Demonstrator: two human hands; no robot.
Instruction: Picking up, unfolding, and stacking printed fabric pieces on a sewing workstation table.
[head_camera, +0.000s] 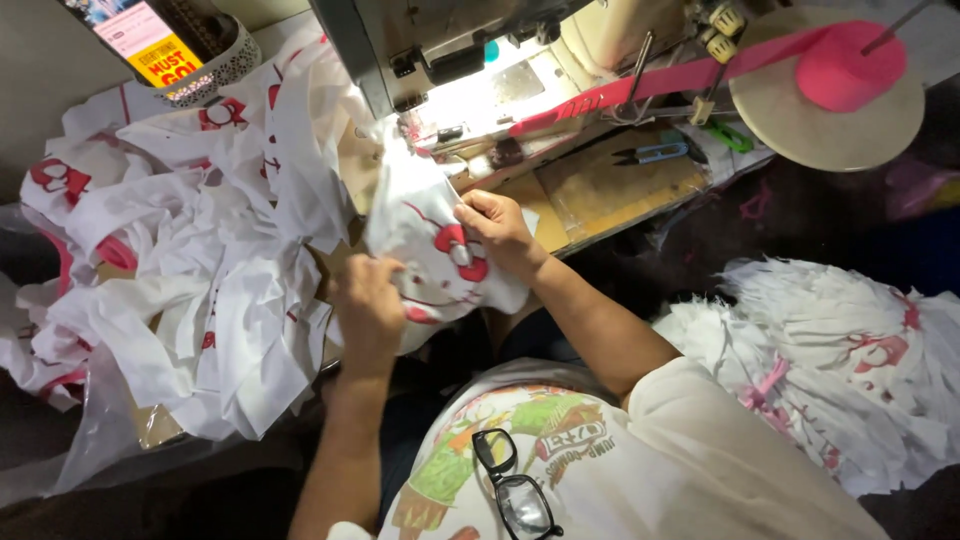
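Glasses (512, 488) with black frames hang at the neck of the person's printed shirt, closest to the camera. Above them, both forearms reach forward to a white cloth piece (440, 250) printed with a red bow and cartoon face. This cloth lies at the near edge of the desk (600, 190), just in front of the sewing machine (450, 50).

The left hand (368, 315) presses down on the cloth's lower left part, fingers curled over it and gripping the fabric. The right hand (497, 232) pinches the cloth's upper right edge between thumb and fingers, closed on it.

Left of the hands, a big heap of similar white printed pieces (190, 250) covers the left side of the desk. Pink ribbon (650, 80) runs from the machine toward a pink spool (850, 65) sitting on a round disc (830, 110) at the far right corner. Small blue-handled snips (650, 153) lie on the desk near the right edge, behind the right hand. Beyond the desk, on the right, another pile of white cloth (840, 350) is tied with a pink strip.
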